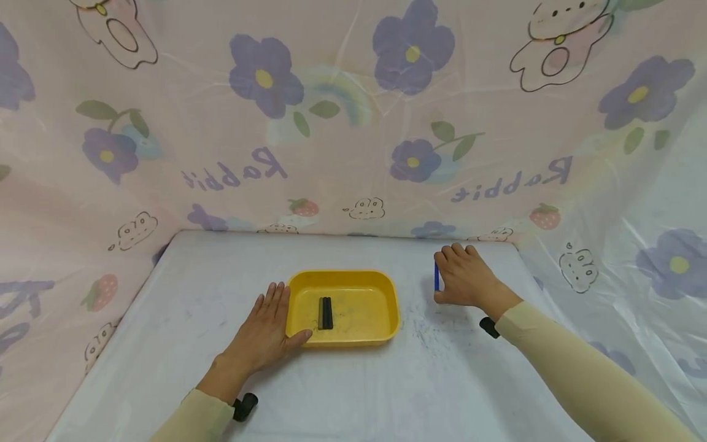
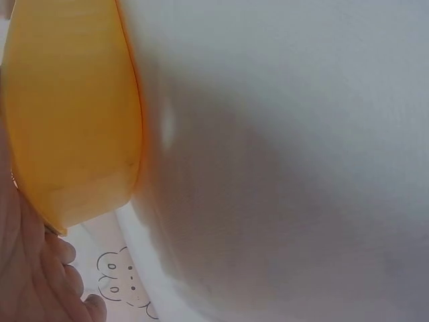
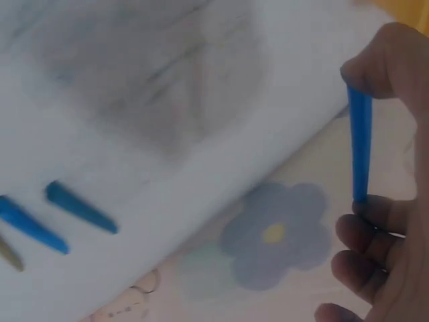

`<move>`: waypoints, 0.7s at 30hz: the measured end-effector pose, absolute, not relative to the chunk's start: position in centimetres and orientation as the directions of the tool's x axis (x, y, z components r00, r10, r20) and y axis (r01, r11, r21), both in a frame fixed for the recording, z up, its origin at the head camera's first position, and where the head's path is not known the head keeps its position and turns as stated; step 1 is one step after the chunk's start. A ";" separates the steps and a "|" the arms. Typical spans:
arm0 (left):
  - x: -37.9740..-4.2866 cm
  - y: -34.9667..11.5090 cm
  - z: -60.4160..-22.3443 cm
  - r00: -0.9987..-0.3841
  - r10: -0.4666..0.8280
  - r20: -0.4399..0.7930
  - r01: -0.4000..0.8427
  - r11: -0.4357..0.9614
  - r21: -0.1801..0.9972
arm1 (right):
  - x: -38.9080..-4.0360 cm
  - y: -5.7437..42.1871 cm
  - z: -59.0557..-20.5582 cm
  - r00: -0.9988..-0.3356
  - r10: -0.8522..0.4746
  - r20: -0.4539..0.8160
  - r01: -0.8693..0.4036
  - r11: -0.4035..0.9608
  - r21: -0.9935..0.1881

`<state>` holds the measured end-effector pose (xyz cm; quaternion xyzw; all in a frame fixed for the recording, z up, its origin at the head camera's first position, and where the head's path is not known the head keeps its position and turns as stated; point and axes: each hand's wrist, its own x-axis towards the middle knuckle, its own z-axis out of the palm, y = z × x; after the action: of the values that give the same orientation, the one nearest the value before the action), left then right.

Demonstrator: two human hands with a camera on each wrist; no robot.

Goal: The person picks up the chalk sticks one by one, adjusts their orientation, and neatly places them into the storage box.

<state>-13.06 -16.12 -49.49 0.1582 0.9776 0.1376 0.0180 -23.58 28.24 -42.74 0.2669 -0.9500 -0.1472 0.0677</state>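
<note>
In the head view, a shallow yellow tray (image 1: 364, 314) sits on the white tabletop. Several dark crayon-like sticks (image 1: 328, 314) lie side by side in its left half, an olive one (image 1: 320, 314) among them. My left hand (image 1: 267, 334) rests against the tray's left side with straight fingers, its thumb across the near corner. To the right of the tray, my right hand (image 1: 466, 276) pinches a blue crayon-like stick (image 3: 360, 144) by its ends, thumb at one and a fingertip at the other. Fingertips on that hand look smudged dark.
The right wrist view has loose sticks on the table: teal (image 3: 82, 207), blue (image 3: 33, 225) and olive (image 3: 10, 255). Dark smudges (image 1: 428, 334) mark the white tabletop (image 1: 375, 393) right of the tray. A patterned curtain (image 1: 342, 172) hangs behind and along both sides.
</note>
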 end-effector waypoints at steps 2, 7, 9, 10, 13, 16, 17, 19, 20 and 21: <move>-13.1 -16.1 -49.5 -0.949 0.314 0.008 0.305 0.913 0.271 | -23.3 27.0 -42.0 -0.840 -0.540 0.054 -0.500 0.808 0.313; -13.2 -16.1 -49.5 -0.950 0.313 -0.002 0.301 0.914 0.272 | -22.6 23.7 -40.9 -0.812 -0.580 0.061 -0.538 0.786 0.305; -13.2 -16.1 -49.5 -0.949 0.315 -0.010 0.300 0.914 0.272 | -22.3 22.4 -40.6 -0.804 -0.592 0.054 -0.553 0.778 0.298; -13.2 -16.1 -49.5 -0.949 0.316 -0.014 0.300 0.915 0.270 | -22.2 21.7 -40.6 -0.801 -0.597 0.047 -0.559 0.774 0.297; -13.2 -16.1 -49.5 -0.949 0.316 -0.022 0.299 0.917 0.263 | -21.8 19.7 -40.6 -0.794 -0.608 0.025 -0.576 0.765 0.287; -13.2 -16.0 -49.4 -0.949 0.316 -0.017 0.302 0.919 0.254 | -21.6 17.8 -40.7 -0.780 -0.625 0.013 -0.596 0.750 0.288; -13.2 -16.0 -49.3 -0.948 0.317 -0.015 0.303 0.919 0.252 | -21.5 17.2 -40.8 -0.775 -0.631 0.011 -0.603 0.745 0.286; -13.1 -16.0 -49.2 -0.948 0.319 -0.008 0.307 0.919 0.248 | -21.3 16.0 -41.2 -0.764 -0.645 0.002 -0.617 0.731 0.290; -13.1 -16.0 -49.2 -0.947 0.320 -0.005 0.309 0.918 0.247 | -21.2 15.5 -41.5 -0.760 -0.649 -0.003 -0.622 0.727 0.292; -13.1 -16.0 -49.2 -0.947 0.321 -0.002 0.311 0.918 0.246 | -21.1 14.9 -41.8 -0.757 -0.653 -0.011 -0.627 0.722 0.293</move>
<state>-13.11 -16.04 -49.18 0.1613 0.9791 0.1221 0.0213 -21.12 14.93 -41.75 0.3454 -0.9266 -0.1410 0.0465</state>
